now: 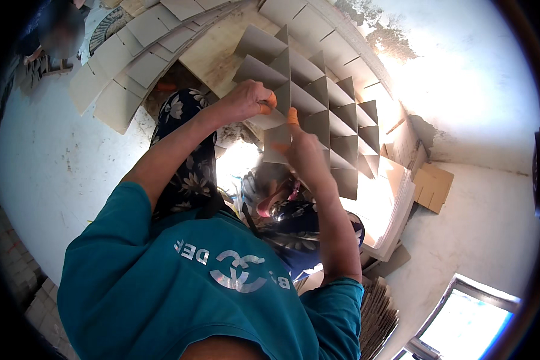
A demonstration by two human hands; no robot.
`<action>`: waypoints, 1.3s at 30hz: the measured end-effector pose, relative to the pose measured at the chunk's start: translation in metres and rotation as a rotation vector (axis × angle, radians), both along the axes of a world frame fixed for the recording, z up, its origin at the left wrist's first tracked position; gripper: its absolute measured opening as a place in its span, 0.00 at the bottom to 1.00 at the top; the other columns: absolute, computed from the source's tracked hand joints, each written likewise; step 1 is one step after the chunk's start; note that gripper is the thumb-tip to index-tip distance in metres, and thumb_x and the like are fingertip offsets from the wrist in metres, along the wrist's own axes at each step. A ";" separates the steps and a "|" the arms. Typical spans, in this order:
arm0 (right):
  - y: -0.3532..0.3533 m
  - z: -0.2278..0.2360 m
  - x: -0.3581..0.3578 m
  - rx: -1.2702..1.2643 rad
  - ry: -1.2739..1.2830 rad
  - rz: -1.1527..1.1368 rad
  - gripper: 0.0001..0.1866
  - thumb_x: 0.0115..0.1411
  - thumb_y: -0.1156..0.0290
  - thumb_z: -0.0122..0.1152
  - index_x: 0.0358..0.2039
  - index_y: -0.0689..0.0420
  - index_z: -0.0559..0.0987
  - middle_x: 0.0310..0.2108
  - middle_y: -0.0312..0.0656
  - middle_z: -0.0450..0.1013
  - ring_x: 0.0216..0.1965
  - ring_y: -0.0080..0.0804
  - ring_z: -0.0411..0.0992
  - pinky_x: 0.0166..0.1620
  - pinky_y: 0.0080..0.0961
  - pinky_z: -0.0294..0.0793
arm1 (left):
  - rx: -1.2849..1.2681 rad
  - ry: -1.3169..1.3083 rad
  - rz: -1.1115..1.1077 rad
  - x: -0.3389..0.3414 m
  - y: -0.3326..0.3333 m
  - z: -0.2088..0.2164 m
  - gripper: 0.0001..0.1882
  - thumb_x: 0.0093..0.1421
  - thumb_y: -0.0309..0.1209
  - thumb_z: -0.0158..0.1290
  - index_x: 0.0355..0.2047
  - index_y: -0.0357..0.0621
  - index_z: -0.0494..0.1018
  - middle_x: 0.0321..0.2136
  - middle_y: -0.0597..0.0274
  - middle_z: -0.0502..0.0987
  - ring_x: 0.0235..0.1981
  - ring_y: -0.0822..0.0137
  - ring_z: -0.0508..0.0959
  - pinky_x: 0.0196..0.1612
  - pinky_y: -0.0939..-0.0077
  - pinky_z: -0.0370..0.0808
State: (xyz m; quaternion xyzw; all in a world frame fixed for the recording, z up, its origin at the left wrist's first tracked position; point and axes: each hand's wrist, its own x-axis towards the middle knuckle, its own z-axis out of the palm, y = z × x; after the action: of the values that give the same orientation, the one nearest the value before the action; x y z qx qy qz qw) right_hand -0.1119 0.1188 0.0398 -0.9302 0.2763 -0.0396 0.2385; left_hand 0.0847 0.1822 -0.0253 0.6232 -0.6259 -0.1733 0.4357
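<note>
A grey-brown cardboard divider (pixel 311 102), made of slotted strips crossed into a grid of cells, stands in front of me. My left hand (pixel 249 101) is closed at its near left side, with the fingers curled and pinching the edge of a strip. Orange covers wrap some of its fingertips. My right hand (pixel 306 153) grips the near corner panel of the same divider. One orange-tipped digit points up along the strip and another lies across the panel face. The exact contact under the right fingers is partly hidden.
Slotted cardboard strips (pixel 111 84) lie in overlapping rows at the far left. More strips (pixel 309 24) lean along the wall behind the divider. A pale stacked slab (pixel 378 225) stands at the right, near a brown cardboard piece (pixel 433 187). Folded cardboard (pixel 378 318) is piled below.
</note>
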 end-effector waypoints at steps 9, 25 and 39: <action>-0.143 0.004 -0.056 -0.620 -0.101 -0.434 0.39 0.54 0.48 0.61 0.57 0.63 0.64 0.44 0.56 0.71 0.43 0.52 0.71 0.43 0.39 0.72 | -0.162 -0.539 -0.040 -0.017 -0.011 0.033 0.42 0.40 0.27 0.63 0.59 0.44 0.61 0.57 0.58 0.64 0.61 0.55 0.58 0.61 0.54 0.57; -0.125 -0.029 -0.049 -0.139 0.297 -0.262 0.25 0.50 0.64 0.63 0.46 0.63 0.70 0.29 0.48 0.75 0.34 0.44 0.75 0.36 0.38 0.71 | 0.047 -0.809 -0.275 0.014 -0.140 0.014 0.40 0.47 0.33 0.61 0.60 0.50 0.58 0.51 0.59 0.71 0.59 0.56 0.62 0.58 0.59 0.61; -0.058 0.052 -0.060 -1.024 -0.323 -0.197 0.26 0.57 0.71 0.59 0.57 0.55 0.66 0.51 0.45 0.67 0.57 0.42 0.62 0.60 0.46 0.55 | -0.476 -0.957 0.274 0.063 0.006 0.100 0.11 0.44 0.24 0.51 0.30 0.40 0.72 0.29 0.59 0.74 0.32 0.62 0.74 0.33 0.68 0.70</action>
State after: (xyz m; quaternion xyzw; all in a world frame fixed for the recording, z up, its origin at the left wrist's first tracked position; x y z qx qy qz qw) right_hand -0.1719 0.0606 0.0916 -0.8792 0.2675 -0.3334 -0.2105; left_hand 0.1473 0.1878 0.0743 0.5927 -0.6891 0.3339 0.2498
